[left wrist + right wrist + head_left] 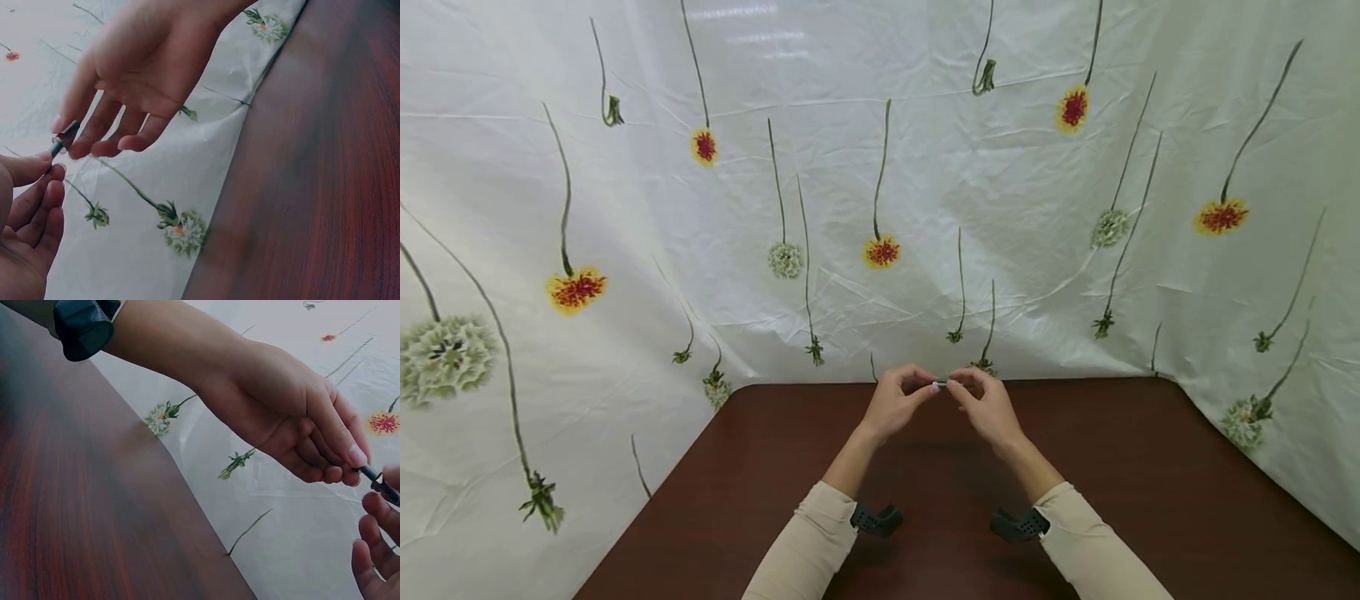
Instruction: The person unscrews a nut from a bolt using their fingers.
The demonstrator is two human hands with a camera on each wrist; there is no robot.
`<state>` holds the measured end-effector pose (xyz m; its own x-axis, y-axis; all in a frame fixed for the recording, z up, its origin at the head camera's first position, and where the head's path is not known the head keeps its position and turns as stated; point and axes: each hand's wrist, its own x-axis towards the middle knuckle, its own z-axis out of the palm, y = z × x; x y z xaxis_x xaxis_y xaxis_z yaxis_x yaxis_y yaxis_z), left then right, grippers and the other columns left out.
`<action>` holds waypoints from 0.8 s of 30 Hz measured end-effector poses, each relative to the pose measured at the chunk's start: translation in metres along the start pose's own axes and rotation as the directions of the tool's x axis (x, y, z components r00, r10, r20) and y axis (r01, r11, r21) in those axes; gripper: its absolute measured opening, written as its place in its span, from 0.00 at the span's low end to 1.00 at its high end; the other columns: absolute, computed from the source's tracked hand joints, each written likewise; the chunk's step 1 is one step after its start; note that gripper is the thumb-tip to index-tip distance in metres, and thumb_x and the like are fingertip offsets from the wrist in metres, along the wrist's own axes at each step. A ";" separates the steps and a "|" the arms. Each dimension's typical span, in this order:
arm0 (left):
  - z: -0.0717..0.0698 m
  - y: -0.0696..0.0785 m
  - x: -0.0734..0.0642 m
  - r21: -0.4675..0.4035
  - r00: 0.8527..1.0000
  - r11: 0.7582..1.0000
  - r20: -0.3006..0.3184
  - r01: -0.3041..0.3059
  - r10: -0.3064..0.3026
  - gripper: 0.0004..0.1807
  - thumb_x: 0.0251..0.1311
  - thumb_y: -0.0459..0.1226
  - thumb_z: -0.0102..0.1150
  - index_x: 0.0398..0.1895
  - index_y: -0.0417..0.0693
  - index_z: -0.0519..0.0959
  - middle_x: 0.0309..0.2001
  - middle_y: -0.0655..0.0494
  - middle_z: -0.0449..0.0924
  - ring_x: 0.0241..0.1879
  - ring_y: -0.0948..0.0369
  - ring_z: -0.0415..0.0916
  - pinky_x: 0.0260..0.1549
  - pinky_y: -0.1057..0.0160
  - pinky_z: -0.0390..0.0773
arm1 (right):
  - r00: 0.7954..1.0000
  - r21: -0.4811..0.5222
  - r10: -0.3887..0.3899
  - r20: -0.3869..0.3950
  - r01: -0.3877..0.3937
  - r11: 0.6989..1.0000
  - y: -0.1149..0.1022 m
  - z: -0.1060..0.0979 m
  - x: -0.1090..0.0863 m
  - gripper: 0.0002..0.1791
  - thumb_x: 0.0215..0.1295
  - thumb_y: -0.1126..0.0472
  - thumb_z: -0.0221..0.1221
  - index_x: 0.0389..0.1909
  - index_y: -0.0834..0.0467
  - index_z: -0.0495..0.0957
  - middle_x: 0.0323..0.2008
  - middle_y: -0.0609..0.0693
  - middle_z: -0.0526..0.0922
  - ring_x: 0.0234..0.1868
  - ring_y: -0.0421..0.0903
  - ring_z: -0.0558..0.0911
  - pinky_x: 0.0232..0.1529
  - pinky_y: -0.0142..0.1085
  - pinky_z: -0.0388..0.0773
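Both hands are raised and meet at a small metal bolt [940, 383], above the table's far edge in the head view. My left hand [891, 407] pinches one end of the bolt between thumb and index finger, its other fingers curled behind. At the opposite end my right hand [992, 410] has thumb and index finger on either side of a nut [377, 482] on the threaded shank. In the left wrist view the right hand's remaining fingers [106, 122] hang loosely bent. Its fingertips partly cover the nut.
A dark reddish-brown wooden table [760, 475] lies under the forearms. Behind and beside it hangs a white cloth [842, 75] printed with flowers. Dark bands [876, 521] circle both wrists, over light sleeves [812, 533].
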<state>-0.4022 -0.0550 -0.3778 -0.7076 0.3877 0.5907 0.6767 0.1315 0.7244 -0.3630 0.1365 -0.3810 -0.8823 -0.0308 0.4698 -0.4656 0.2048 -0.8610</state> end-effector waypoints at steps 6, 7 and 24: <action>0.000 0.001 -0.001 -0.011 1.000 1.000 -0.010 0.012 -0.012 0.08 0.69 0.32 0.66 0.45 0.35 0.85 0.42 0.49 0.86 0.42 0.54 0.83 0.42 0.56 0.80 | 0.999 0.007 -0.041 0.005 0.041 0.999 0.000 0.000 -0.001 0.12 0.73 0.67 0.64 0.54 0.65 0.81 0.50 0.62 0.83 0.48 0.55 0.83 0.44 0.38 0.80; 0.000 0.001 -0.001 -0.016 1.000 1.000 -0.011 0.014 -0.014 0.08 0.69 0.32 0.66 0.46 0.35 0.85 0.42 0.48 0.86 0.42 0.53 0.83 0.43 0.56 0.80 | 0.999 0.008 -0.047 0.007 0.047 0.999 0.001 0.000 0.000 0.13 0.73 0.67 0.64 0.55 0.65 0.81 0.52 0.63 0.83 0.48 0.54 0.83 0.44 0.38 0.80; -0.002 0.002 -0.001 -0.028 1.000 0.999 0.008 0.015 -0.014 0.08 0.70 0.33 0.66 0.46 0.37 0.86 0.43 0.42 0.86 0.40 0.54 0.82 0.40 0.59 0.78 | 1.000 0.012 -0.005 0.005 0.005 1.000 -0.010 0.001 -0.005 0.14 0.75 0.65 0.61 0.57 0.68 0.79 0.50 0.64 0.83 0.49 0.62 0.81 0.49 0.58 0.79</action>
<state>-0.4008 -0.0568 -0.3764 -0.7157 0.3928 0.5775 0.6604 0.1113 0.7427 -0.3543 0.1342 -0.3750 -0.8802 -0.0363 0.4733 -0.4708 0.1934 -0.8608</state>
